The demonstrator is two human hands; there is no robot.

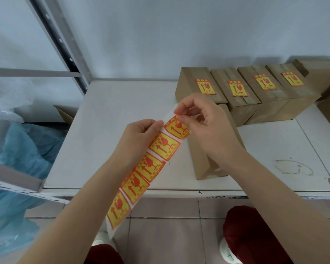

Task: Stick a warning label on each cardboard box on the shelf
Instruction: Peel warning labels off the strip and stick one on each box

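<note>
A strip of yellow and red warning labels (141,172) on white backing hangs in front of the shelf. My left hand (141,134) pinches the strip's edge near its top. My right hand (200,119) pinches the top label (176,128) and the backing end above it. Under my right hand lies a plain cardboard box (204,162) with no label in sight. Behind it stand several cardboard boxes in a row (242,92), each with a warning label on top.
The white shelf board (107,134) has free room at the left. A grey metal upright (65,44) rises at the back left. Blue plastic sheeting (21,153) and an open carton (65,113) lie left of the shelf. More brown boxes (324,77) stand at far right.
</note>
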